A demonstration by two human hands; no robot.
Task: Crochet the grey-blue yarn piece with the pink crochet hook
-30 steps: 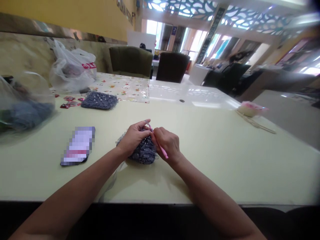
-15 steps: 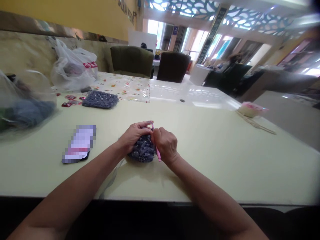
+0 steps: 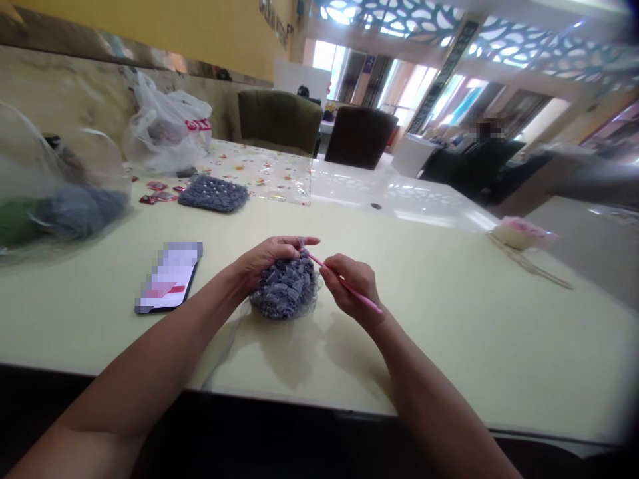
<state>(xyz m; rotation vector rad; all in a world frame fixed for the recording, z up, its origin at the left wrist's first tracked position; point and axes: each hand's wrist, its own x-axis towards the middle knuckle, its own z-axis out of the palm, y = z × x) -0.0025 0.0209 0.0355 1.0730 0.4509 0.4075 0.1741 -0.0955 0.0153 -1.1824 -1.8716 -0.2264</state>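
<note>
My left hand [image 3: 269, 258] pinches the upper edge of a grey-blue ruffled crochet piece [image 3: 283, 291], its index finger stretched to the right with yarn over it. In my right hand [image 3: 352, 283] is a pink crochet hook [image 3: 363, 299], gripped like a pen. The hook's tip meets the top edge of the piece beside my left thumb. From the piece a ribbon-like grey yarn [image 3: 222, 352] trails down to the table's front edge.
A phone [image 3: 170, 278] lies left on the pale table [image 3: 449, 346]. Behind it are a flat grey crochet square [image 3: 213, 193], small red packets [image 3: 158, 193] and a white plastic bag [image 3: 167, 126]. A clear bag [image 3: 74, 199] holds yarn. At right sits a pink-topped pouch [image 3: 522, 231] with a strap.
My right hand has moved right, away from my left, and the hook has swung from steep to slanting. More of the crochet piece shows. The camera view has shifted slightly.
</note>
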